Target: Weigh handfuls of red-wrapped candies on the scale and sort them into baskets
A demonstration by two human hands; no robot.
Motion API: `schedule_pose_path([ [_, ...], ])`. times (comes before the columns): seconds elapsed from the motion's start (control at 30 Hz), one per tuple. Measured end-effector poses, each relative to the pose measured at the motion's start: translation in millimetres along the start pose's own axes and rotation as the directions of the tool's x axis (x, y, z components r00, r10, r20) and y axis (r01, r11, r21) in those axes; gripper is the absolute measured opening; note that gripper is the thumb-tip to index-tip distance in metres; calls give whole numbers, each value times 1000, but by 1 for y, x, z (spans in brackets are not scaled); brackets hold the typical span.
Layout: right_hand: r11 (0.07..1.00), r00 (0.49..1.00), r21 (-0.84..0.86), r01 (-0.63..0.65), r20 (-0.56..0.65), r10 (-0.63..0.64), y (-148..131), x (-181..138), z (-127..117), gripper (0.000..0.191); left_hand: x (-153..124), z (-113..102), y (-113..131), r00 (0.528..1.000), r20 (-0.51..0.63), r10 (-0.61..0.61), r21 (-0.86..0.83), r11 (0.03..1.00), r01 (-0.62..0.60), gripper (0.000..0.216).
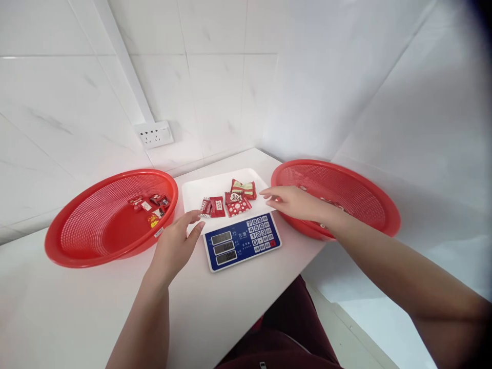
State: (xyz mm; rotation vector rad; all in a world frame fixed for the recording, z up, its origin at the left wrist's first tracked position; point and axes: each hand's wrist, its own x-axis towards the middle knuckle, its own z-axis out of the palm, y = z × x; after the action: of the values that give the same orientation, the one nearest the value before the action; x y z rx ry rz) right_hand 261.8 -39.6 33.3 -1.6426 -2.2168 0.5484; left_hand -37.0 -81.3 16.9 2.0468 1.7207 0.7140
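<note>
A digital scale [243, 238] with a blue keypad panel and a white weighing tray [192, 192] stands on the white counter between two red mesh baskets. Several red-wrapped candies [226, 203] lie on the tray. My left hand [175, 243] hovers at the tray's left front corner, fingers stretched out, holding nothing. My right hand [294, 201] reaches over the tray's right edge, fingers flat and extended toward the candies, with nothing in it. The left basket [80, 251] holds several candies [151, 205]. The right basket [369, 192] holds a few candies, partly hidden behind my right wrist.
A white wall socket [154, 134] sits on the tiled wall behind the left basket. The counter ends at a front edge near my lap, and a wall panel closes off the right side behind the right basket.
</note>
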Motion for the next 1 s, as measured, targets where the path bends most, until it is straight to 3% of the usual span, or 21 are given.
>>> schedule_pose_path([
  [0.17, 976, 996, -199, 84, 31, -79, -7, 61, 20, 33, -2, -3, -1, 1000, -10, -8, -4, 1000, 8, 40],
  [0.33, 946, 977, -244, 211, 37, -209, -19, 85, 39, 32, -3, -7, -2, 999, -20, -26, -16, 1000, 26, 39],
  [0.5, 924, 961, -276, 264, -10, -278, -28, 78, 43, 30, -4, -8, -2, 999, -32, -12, -23, 1000, 11, 39],
  [0.63, 884, 931, -290, 366, 120, -346, -26, 62, 44, 32, -5, -9, -1, 999, -28, -17, -20, 1000, 16, 40],
  [0.8, 917, 953, -260, 304, 107, -285, -20, 51, 53, 40, -5, -7, 0, 1000, -8, -7, -17, 1000, 7, 40],
  [1.0, 929, 951, -205, 308, 61, -302, -25, 49, 51, 24, -3, -5, -2, 1000, -14, 15, -10, 1000, -15, 42],
])
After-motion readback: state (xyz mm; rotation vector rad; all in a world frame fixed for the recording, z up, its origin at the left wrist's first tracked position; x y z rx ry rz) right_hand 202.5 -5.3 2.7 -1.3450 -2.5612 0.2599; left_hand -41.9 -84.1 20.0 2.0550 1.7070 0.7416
